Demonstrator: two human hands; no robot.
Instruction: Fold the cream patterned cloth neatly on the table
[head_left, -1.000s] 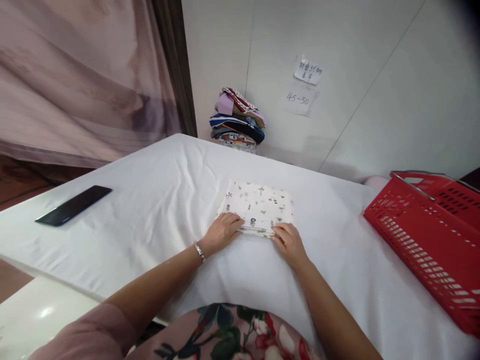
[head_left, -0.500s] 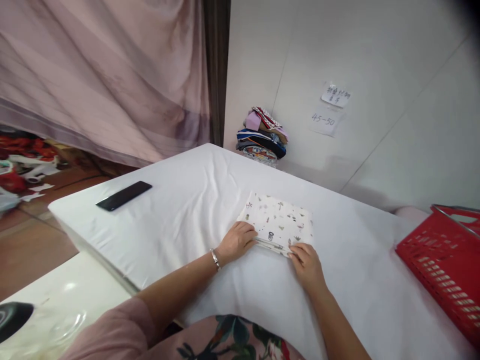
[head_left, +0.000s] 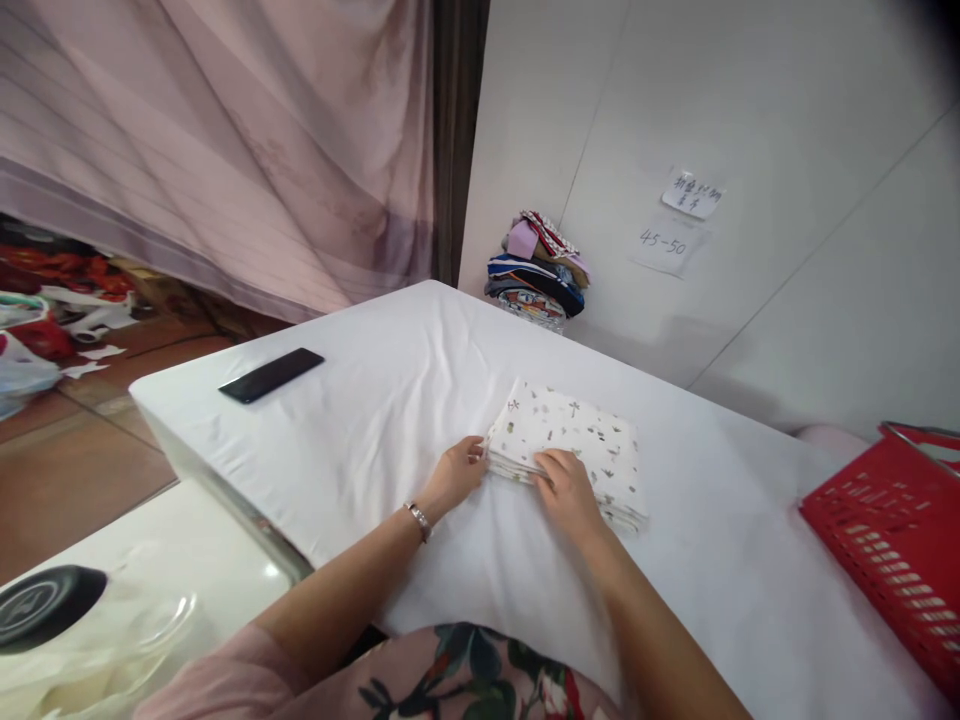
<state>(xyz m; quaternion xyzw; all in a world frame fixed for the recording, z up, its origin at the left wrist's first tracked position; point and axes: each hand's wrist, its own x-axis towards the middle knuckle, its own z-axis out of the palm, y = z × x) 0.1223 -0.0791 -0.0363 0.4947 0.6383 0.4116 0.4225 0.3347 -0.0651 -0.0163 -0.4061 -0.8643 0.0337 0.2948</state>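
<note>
1. Mid-table on the white sheet [head_left: 390, 400] lies a folded cloth [head_left: 581, 440] — white with small prints, several layers thick, turned a bit askew to the table edge.
2. Left hand [head_left: 454, 475] sits at the cloth's near-left corner, fingers curled and touching the edge of the stacked layers; can't tell if it pinches them. A bracelet [head_left: 418, 519] is on that wrist.
3. Right hand [head_left: 568, 490] lies palm down on the near part of the cloth, fingers together and pressed flat on the top layer.
4. Both forearms come in from the near edge — the hands are close together, just apart.
5. Phone [head_left: 271, 375], dark, lies flat on the sheet at far left, well apart from the cloth.
6. Pile of folded clothes [head_left: 538, 268] in mixed colours is stacked at the far edge against the wall.
7. Two paper notes [head_left: 679, 220] are stuck on the wall right of the pile; one reads 45-50.
8. Red basket [head_left: 892, 540] sits at the right edge, partly cut off.
9. Pink curtain [head_left: 225, 150] hangs at far left.
</note>
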